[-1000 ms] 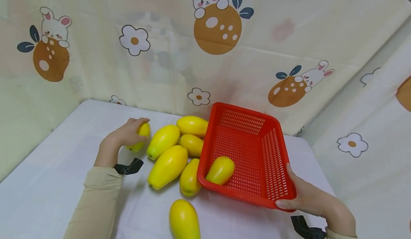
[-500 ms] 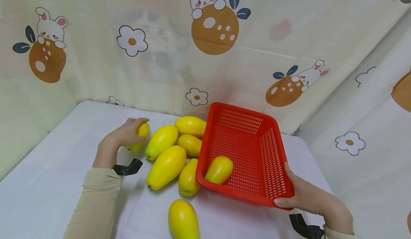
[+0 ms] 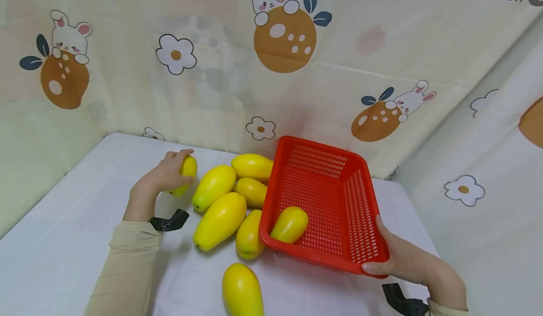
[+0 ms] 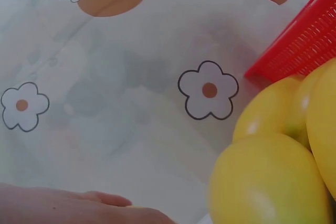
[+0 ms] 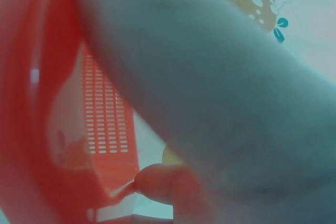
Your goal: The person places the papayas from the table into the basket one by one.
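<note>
In the head view my left hand (image 3: pixel 167 172) grips a yellow papaya (image 3: pixel 188 167) at the left end of a group of several papayas. Its fingers cover part of the fruit. In the left wrist view that hand (image 4: pixel 79 205) shows only at the bottom edge, the fruit almost wholly hidden. My right hand (image 3: pixel 407 257) holds the near right corner of a red plastic basket (image 3: pixel 314 257), thumb over the rim. One papaya (image 3: pixel 290 225) lies inside the basket, at its near left corner. The right wrist view shows the basket wall (image 5: pixel 110 114) and a fingertip (image 5: pixel 157 182) against it.
Several papayas (image 3: pixel 220 221) lie close together left of the basket, on a white-covered table (image 3: pixel 85 212). Another papaya (image 3: pixel 242 290) lies apart at the near side. A printed curtain (image 3: pixel 212 94) with rabbits and flowers hangs behind the table.
My left hand and the papaya in it have shifted slightly up in the head view, within the last half second. My right hand and the basket hold the same place.
</note>
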Action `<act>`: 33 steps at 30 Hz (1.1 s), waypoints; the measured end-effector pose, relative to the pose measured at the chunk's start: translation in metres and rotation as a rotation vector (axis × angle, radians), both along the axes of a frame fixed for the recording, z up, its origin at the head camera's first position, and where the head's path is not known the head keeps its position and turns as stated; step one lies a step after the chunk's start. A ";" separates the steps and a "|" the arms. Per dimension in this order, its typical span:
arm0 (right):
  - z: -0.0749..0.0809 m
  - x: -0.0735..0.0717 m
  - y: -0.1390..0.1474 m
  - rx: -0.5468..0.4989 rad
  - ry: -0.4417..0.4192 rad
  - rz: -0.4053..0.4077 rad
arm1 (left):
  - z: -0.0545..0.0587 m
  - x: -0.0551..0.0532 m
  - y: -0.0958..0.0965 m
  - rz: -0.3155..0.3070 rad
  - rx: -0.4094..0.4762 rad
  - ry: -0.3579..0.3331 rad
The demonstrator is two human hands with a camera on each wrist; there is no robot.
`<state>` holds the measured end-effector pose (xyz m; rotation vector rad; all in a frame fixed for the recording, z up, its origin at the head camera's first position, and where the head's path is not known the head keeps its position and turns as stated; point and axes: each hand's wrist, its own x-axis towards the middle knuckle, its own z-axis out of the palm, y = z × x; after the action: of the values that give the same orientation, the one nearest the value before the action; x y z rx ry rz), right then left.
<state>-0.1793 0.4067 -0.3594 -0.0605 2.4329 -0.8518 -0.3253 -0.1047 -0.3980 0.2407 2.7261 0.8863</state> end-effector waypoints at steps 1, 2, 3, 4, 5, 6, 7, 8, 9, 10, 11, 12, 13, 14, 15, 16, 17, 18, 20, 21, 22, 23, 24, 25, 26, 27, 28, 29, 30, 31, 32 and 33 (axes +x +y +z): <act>0.000 0.001 0.000 0.003 0.001 0.000 | 0.001 0.000 0.000 0.013 0.011 0.012; -0.001 0.001 0.000 0.001 0.003 -0.001 | 0.001 0.000 0.001 0.027 0.020 0.026; -0.001 0.001 0.001 -0.004 0.006 -0.002 | 0.002 0.000 0.001 0.039 0.029 0.042; -0.002 0.002 0.001 -0.008 0.006 -0.004 | 0.003 0.000 0.001 0.052 0.034 0.055; -0.002 0.002 0.001 -0.014 0.009 -0.002 | 0.004 0.000 0.002 0.065 0.042 0.068; -0.003 0.002 0.001 -0.020 0.013 -0.001 | 0.005 0.000 0.002 0.079 0.051 0.082; -0.004 0.002 0.002 -0.026 0.015 0.001 | 0.006 0.000 0.003 0.092 0.060 0.098; -0.004 0.003 0.002 -0.024 0.017 0.001 | 0.007 0.000 0.004 0.107 0.070 0.115; -0.004 0.003 0.002 -0.034 0.016 0.002 | 0.007 0.000 0.005 0.121 0.086 0.131; -0.005 0.003 0.002 -0.037 0.017 0.003 | 0.008 0.000 0.006 0.136 0.101 0.150; -0.005 0.003 0.002 -0.039 0.017 0.004 | 0.009 0.000 0.007 0.151 0.119 0.170; -0.005 0.003 0.002 -0.039 0.017 0.003 | 0.010 0.001 0.009 0.166 0.138 0.187; -0.005 0.004 0.002 -0.039 0.015 0.002 | 0.012 0.001 0.010 0.179 0.157 0.205; -0.005 0.004 0.002 -0.034 0.013 0.000 | 0.013 0.002 0.012 0.192 0.177 0.219; -0.005 0.003 0.002 -0.035 0.009 -0.002 | 0.015 0.003 0.013 0.201 0.194 0.231; -0.004 0.003 0.002 -0.028 0.007 -0.004 | 0.017 0.003 0.015 0.210 0.208 0.243; -0.004 0.003 0.002 -0.028 0.003 -0.005 | 0.019 0.004 0.017 0.218 0.225 0.253; -0.004 0.002 0.002 -0.027 0.001 -0.006 | 0.021 0.005 0.018 0.225 0.236 0.265; -0.003 0.001 0.002 -0.032 -0.001 -0.007 | 0.026 0.007 0.021 0.242 0.255 0.292; -0.003 0.000 0.001 -0.039 -0.003 -0.007 | 0.028 0.008 0.022 0.248 0.263 0.307; -0.002 -0.001 0.001 -0.044 -0.001 -0.005 | 0.030 0.008 0.023 0.256 0.270 0.320; -0.002 -0.001 0.000 -0.047 -0.002 -0.007 | 0.032 0.009 0.024 0.263 0.276 0.331; -0.002 -0.002 0.000 -0.048 -0.004 -0.009 | 0.033 0.010 0.024 0.269 0.281 0.342; -0.002 -0.002 0.000 -0.049 -0.007 -0.011 | 0.035 0.010 0.025 0.273 0.290 0.349; -0.002 -0.002 0.000 -0.050 -0.011 -0.014 | 0.036 0.010 0.026 0.276 0.297 0.354; -0.002 -0.002 0.000 -0.050 -0.012 -0.015 | 0.036 0.011 0.026 0.278 0.303 0.358; -0.002 -0.002 0.000 -0.051 -0.012 -0.016 | 0.037 0.011 0.027 0.281 0.310 0.362; -0.002 -0.002 0.000 -0.055 -0.011 -0.014 | 0.038 0.011 0.028 0.284 0.318 0.368; -0.002 -0.002 0.000 -0.059 -0.005 -0.010 | 0.038 0.012 0.029 0.289 0.325 0.373; -0.002 -0.001 0.000 -0.055 0.004 -0.004 | 0.039 0.013 0.030 0.296 0.331 0.380; -0.002 -0.001 0.000 -0.044 0.015 0.003 | 0.040 0.014 0.031 0.304 0.338 0.388; -0.002 0.000 0.000 -0.043 0.023 0.009 | 0.041 0.015 0.033 0.311 0.347 0.397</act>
<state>-0.1796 0.4064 -0.3616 -0.0972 2.4335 -0.9047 -0.3104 -0.0716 -0.3572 0.0588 3.0016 1.5508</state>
